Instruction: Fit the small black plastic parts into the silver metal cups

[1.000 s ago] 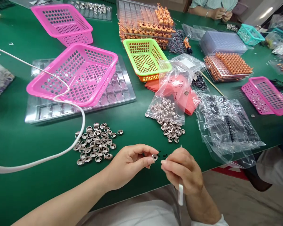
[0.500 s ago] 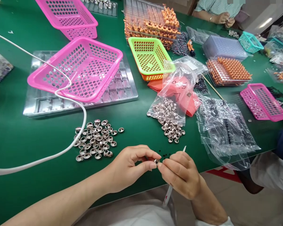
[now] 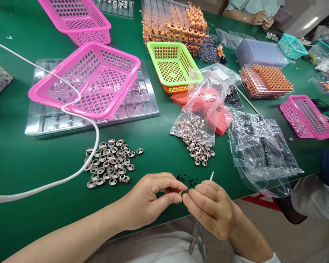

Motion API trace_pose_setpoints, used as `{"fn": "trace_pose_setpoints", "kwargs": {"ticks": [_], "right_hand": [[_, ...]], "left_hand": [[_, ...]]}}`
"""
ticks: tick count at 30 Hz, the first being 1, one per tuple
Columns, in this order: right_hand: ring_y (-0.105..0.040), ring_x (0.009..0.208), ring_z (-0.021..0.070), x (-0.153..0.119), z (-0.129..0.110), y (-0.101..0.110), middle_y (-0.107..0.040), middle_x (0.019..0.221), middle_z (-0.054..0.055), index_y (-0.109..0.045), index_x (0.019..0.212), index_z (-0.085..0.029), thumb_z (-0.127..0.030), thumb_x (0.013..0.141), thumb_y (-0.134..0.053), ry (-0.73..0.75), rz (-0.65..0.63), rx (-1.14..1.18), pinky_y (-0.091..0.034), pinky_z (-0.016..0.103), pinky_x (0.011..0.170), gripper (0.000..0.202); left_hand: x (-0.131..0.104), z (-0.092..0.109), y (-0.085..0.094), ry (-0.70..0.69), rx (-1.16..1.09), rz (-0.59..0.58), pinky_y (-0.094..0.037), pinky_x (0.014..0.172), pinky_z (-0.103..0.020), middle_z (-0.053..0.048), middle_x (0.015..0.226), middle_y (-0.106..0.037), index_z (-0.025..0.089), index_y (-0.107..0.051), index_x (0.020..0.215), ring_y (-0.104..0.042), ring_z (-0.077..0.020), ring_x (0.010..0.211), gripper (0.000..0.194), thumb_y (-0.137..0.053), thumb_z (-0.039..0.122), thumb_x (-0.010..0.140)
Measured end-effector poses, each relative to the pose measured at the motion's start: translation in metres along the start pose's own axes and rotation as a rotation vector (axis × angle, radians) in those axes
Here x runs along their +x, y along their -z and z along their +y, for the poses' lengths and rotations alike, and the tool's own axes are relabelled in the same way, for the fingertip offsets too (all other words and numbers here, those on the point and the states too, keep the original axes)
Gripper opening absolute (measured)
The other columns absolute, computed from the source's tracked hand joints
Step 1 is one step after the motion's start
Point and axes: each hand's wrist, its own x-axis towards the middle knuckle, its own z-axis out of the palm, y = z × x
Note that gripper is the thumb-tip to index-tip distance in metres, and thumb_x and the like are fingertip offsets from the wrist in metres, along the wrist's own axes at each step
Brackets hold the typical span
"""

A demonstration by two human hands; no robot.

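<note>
My left hand [image 3: 150,197] is closed, pinching a small silvery metal cup [image 3: 181,193] between thumb and index finger. Most of that part is hidden by fingertips. My right hand [image 3: 212,208] meets it from the other side, its thumb and forefinger at the part's edge. Across the right palm lies a slim pointed silver-white tool [image 3: 194,239], gripped by the curled fingers, with its tip [image 3: 212,176] sticking out above the knuckles. Just beyond the fingertips, tiny black pieces [image 3: 191,181] are scattered on the green table [image 3: 153,153]. Left of my hands is a loose group of metal cups [image 3: 109,160].
More metal cups spill from a clear bag [image 3: 193,126]. A pink basket [image 3: 84,82] rests on a clear tray [image 3: 150,102], crossed by a white cable [image 3: 97,137]. Behind stand a green basket [image 3: 175,65] and orange parts [image 3: 175,31]. Another person's hands [image 3: 260,19] are at the far side.
Both hands have moved slightly down towards me, uncovering more of the black pieces. The metal cup has turned a little between the fingertips. The view has shifted slightly.
</note>
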Motion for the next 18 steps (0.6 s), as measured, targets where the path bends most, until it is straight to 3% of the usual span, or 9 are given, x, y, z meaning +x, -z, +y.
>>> {"fn": "trace_pose_setpoints", "kwargs": {"ticks": [9,14,18], "right_hand": [[-0.063,0.083,0.0215,-0.0019,-0.0014,0.0002,-0.069,0.096,0.016,-0.071,0.104,-0.005,-0.007,0.094,-0.039,0.008,-0.006,0.023,-0.051,0.034,0.06,0.033],[-0.063,0.081,0.0225,-0.0024,0.0001,-0.0027,-0.068,0.096,0.018,-0.07,0.103,0.002,-0.005,0.092,-0.043,0.049,0.045,0.032,-0.05,0.035,0.058,0.03],[-0.062,0.081,0.0216,-0.001,0.0017,-0.0037,-0.068,0.095,0.017,-0.072,0.1,-0.002,-0.006,0.092,-0.046,0.056,0.045,0.022,-0.049,0.034,0.057,0.028]], "left_hand": [[0.0,0.0005,-0.004,-0.035,0.009,0.023,-0.053,0.066,-0.021,-0.005,0.083,-0.075,0.015,-0.077,0.099,-0.068,-0.014,0.073,0.015,-0.063,0.016,0.092],[-0.0018,-0.0002,-0.0044,-0.061,0.013,0.031,-0.054,0.069,-0.021,-0.005,0.083,-0.075,0.016,-0.076,0.099,-0.068,-0.0136,0.073,0.015,-0.062,0.016,0.093],[-0.0036,0.0002,-0.006,-0.042,-0.001,0.045,-0.055,0.067,-0.022,-0.005,0.082,-0.074,0.016,-0.076,0.098,-0.068,-0.0141,0.072,0.015,-0.062,0.016,0.092]]}}
